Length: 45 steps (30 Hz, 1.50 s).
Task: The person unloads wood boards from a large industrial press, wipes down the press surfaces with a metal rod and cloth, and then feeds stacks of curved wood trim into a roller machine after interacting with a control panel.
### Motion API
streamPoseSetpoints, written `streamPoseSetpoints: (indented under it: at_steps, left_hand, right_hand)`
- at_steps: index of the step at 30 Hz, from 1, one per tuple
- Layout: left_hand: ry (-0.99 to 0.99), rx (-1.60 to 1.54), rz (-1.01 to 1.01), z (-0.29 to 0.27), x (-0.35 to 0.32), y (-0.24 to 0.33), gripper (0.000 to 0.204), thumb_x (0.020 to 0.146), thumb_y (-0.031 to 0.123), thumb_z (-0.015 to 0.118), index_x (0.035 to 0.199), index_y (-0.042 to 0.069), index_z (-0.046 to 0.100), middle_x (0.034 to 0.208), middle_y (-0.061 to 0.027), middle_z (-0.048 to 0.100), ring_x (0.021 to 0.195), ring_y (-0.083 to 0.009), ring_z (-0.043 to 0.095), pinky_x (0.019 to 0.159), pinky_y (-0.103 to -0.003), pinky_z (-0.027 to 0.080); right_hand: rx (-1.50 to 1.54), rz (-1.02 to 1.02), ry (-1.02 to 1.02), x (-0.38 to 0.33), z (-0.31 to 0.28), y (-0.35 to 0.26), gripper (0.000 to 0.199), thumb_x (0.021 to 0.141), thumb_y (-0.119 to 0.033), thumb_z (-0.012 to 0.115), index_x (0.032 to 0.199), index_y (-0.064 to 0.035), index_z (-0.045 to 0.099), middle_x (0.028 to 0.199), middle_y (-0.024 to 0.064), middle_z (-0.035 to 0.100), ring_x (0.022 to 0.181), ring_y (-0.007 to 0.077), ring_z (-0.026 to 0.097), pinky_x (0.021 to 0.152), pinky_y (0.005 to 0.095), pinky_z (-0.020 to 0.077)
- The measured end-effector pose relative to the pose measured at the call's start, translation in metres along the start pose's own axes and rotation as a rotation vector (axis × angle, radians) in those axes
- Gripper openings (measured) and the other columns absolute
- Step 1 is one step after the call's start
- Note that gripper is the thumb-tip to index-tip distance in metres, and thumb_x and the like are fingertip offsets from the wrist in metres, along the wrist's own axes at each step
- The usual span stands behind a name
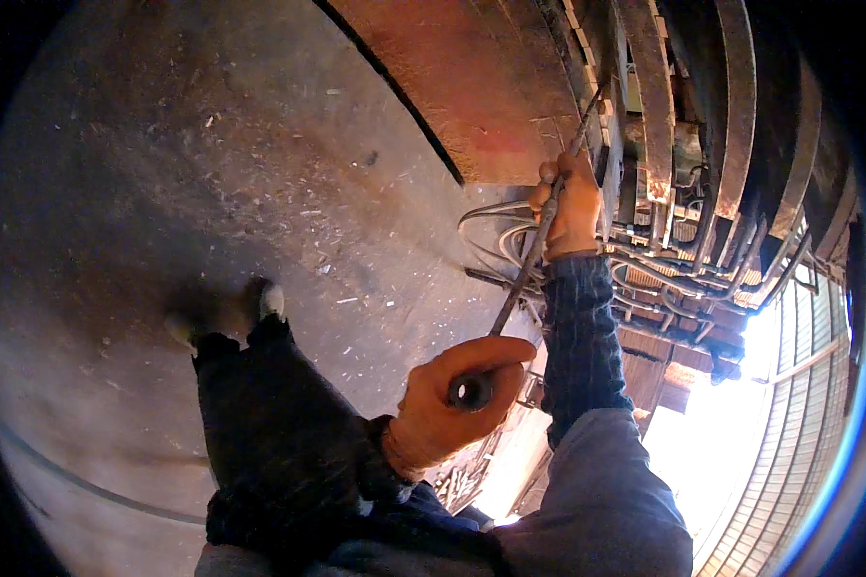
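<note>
A long dark metal bar [522, 288] slants from my near hand up to the machine at the upper right. My left hand [443, 399], in an orange work glove, is closed round its near end, where a round end with a bright hole [470, 391] shows in the fist. Farther up the bar, my right hand [577, 207], gloved alike, has its fingers wrapped round it. The bar's far end reaches a row of small pale blocks [604, 111] beside a rusty brown panel [481, 87]. What its tip touches is too small to make out.
Curved metal ribs [654, 106] rise at the upper right, with hoses and pipes [683, 284] below them. Hoses also loop beside my right forearm. Chips and dust litter the grey floor [212, 154] by my shoes [271, 300]. A barred, brightly lit wall [799, 365] stands at right.
</note>
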<state>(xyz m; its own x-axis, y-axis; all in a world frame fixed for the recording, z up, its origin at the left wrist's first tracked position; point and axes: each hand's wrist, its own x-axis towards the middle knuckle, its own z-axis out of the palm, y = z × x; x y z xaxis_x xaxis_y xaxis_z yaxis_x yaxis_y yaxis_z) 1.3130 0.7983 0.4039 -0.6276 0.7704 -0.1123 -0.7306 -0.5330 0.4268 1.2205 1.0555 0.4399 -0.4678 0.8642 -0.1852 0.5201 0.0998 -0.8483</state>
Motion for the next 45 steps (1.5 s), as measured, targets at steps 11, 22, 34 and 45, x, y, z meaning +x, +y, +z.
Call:
streamPoseSetpoints:
  at_steps: [11,22,34,45]
  left_hand:
    - [-0.315,0.660,0.404,-0.016,0.024,-0.045,0.044,0.085,0.023,0.071,0.126,0.008,0.060,0.071,-0.0064,0.065,0.058,-0.0300,0.064,0.051,-0.039,0.048]
    - [-0.266,0.786,0.361,-0.011,0.029,-0.048,0.039,0.082,0.019,0.073,0.119,0.011,0.062,0.056,-0.0101,0.057,0.048,-0.0336,0.058,0.045,-0.044,0.042]
    - [-0.170,0.897,0.537,-0.055,0.015,-0.074,0.037,0.080,0.018,0.072,0.115,0.015,0.064,0.064,-0.0053,0.061,0.056,-0.0288,0.058,0.053,-0.041,0.047]
    - [-0.073,0.941,0.504,-0.084,-0.034,-0.015,0.045,0.075,0.007,0.073,0.119,0.008,0.065,0.065,-0.0099,0.058,0.054,-0.0303,0.054,0.052,-0.041,0.043]
  right_hand:
    - [0.239,-0.052,-0.151,0.016,-0.057,0.014,0.017,0.102,-0.035,0.049,0.103,-0.0186,0.055,0.069,-0.0022,0.051,0.043,0.0117,0.046,0.036,0.0260,0.0358]
    - [0.212,-0.064,-0.132,0.022,-0.049,0.034,0.024,0.102,-0.032,0.050,0.120,-0.0168,0.055,0.067,-0.0014,0.052,0.044,0.0107,0.046,0.039,0.0259,0.0379]
    - [0.075,-0.104,-0.118,0.000,-0.037,0.047,0.021,0.101,-0.037,0.053,0.107,-0.0177,0.058,0.069,-0.0036,0.053,0.047,0.0094,0.049,0.041,0.0243,0.0386]
    - [0.131,-0.110,-0.155,-0.058,0.000,0.047,0.020,0.102,-0.029,0.050,0.107,-0.0100,0.052,0.072,0.0090,0.060,0.050,0.0186,0.057,0.045,0.0308,0.0478]
